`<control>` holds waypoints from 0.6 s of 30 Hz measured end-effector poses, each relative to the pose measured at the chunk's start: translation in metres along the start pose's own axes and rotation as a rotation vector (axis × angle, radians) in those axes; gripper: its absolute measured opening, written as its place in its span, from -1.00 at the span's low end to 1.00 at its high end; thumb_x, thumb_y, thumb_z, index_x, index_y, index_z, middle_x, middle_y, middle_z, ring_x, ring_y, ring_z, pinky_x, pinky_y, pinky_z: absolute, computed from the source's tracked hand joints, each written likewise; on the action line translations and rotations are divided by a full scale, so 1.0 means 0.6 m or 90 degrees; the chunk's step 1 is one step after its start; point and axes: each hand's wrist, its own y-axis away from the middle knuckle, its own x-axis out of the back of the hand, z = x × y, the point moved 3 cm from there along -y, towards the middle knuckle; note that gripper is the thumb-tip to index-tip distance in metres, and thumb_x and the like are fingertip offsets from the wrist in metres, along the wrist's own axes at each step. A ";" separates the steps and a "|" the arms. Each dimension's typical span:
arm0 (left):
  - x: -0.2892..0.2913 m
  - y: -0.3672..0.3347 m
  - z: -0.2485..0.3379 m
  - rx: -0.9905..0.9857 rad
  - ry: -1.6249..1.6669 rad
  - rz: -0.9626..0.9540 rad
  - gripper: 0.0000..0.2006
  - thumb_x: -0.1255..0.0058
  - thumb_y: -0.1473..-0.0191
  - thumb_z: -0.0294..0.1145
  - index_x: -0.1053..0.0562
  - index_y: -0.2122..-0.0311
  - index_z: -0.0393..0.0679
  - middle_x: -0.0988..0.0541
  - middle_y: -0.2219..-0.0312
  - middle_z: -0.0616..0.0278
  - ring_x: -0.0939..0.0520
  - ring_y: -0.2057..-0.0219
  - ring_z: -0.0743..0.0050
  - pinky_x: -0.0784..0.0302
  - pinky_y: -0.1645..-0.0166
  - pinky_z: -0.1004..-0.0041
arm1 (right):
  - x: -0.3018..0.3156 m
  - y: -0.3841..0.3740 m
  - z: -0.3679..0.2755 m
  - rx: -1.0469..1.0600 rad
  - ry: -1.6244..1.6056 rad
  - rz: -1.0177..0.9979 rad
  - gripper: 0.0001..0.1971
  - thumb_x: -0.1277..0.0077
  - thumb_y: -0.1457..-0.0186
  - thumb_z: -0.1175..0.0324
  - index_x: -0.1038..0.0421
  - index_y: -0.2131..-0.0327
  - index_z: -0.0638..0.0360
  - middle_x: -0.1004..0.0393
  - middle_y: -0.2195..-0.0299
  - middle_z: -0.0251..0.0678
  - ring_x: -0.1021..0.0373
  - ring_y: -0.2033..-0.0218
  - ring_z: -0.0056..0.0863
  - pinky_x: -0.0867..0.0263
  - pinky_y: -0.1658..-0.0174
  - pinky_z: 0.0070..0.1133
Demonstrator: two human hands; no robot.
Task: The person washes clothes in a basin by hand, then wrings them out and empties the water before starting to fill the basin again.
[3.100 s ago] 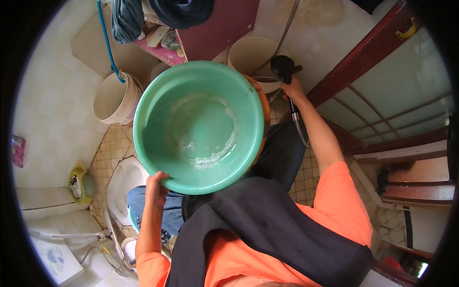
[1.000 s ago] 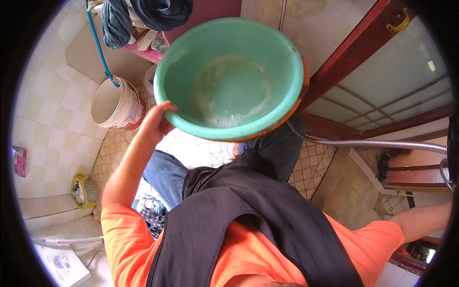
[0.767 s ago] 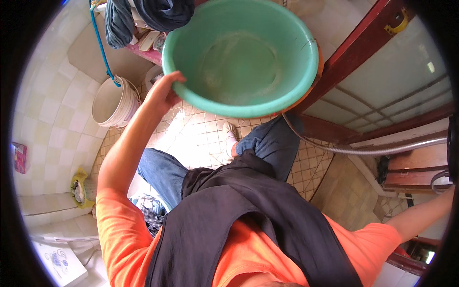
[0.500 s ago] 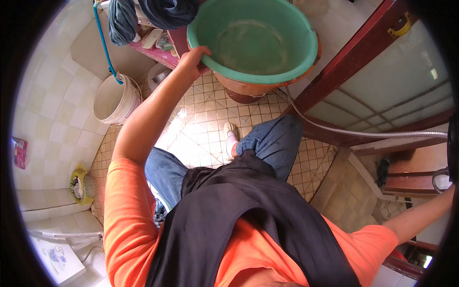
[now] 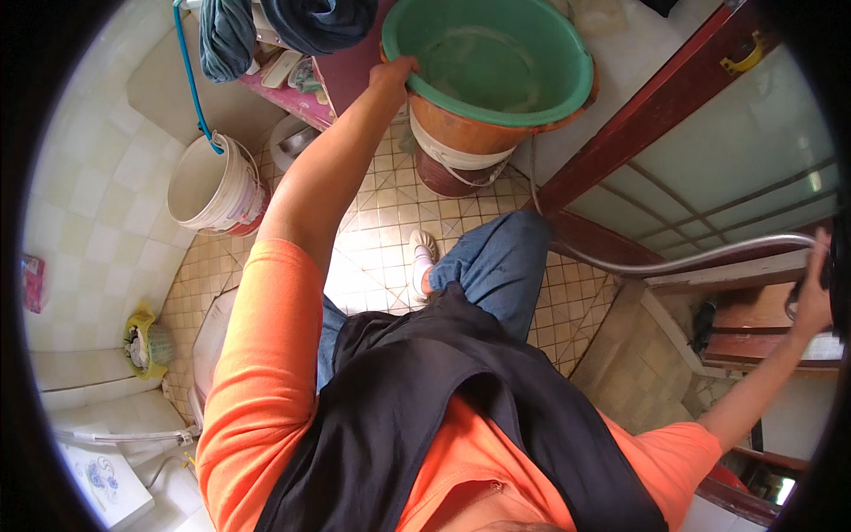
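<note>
My left hand (image 5: 393, 75) grips the near-left rim of a wide green plastic basin (image 5: 505, 113), thumb over the edge. The basin rests on an orange-brown tub (image 5: 474, 133), stacked above a white and dark-red bucket (image 5: 452, 173). At the far right, my right hand (image 5: 814, 297) is closed around something dark at the picture's edge, partly cut off and blurred. A silvery flexible hose (image 5: 674, 266) runs from behind the buckets to that hand.
A white bucket (image 5: 206, 191) with a blue hose (image 5: 197, 97) over it stands left. Folded cloths (image 5: 226, 40) hang above a pink shelf (image 5: 306, 105). A red-framed glass door (image 5: 709, 160) is at right. A yellow-lined waste basket (image 5: 149, 346) sits by the tiled wall.
The basin now appears further right and up, my left hand still on its rim. My right hand has come into view at the right edge, and the hose end has risen.
</note>
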 end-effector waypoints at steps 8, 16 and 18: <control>0.003 0.018 -0.017 0.047 -0.131 -0.055 -0.45 -0.09 0.15 -0.11 -0.29 0.17 -0.39 -0.48 0.40 -0.02 -0.57 0.48 0.21 -0.55 0.50 0.36 | -0.195 0.211 -0.089 0.344 -0.190 -0.363 -0.50 -0.12 0.17 0.48 -0.21 0.08 0.08 -0.41 0.30 -0.15 -0.40 0.28 -0.24 -0.32 0.22 -0.46; 0.040 0.050 -0.042 0.110 -0.045 -0.174 -0.22 0.07 0.12 0.27 -0.25 0.10 -0.39 -0.47 0.49 -0.13 -0.58 0.52 0.21 -0.57 0.41 0.42 | -0.394 0.329 -0.235 0.426 -0.319 -0.471 -0.45 -0.11 0.18 0.37 -0.18 0.03 -0.01 -0.29 0.13 -0.30 -0.37 0.28 -0.15 -0.36 0.31 -0.33; 0.052 0.052 -0.047 0.087 -0.017 -0.174 -0.22 0.12 0.10 0.28 -0.24 0.06 -0.35 -0.48 0.47 -0.13 -0.57 0.52 0.26 -0.56 0.40 0.45 | -0.412 0.344 -0.242 0.400 -0.359 -0.501 -0.40 -0.13 0.18 0.34 -0.16 0.00 0.05 -0.26 0.07 -0.26 -0.32 0.18 -0.13 -0.34 0.22 -0.33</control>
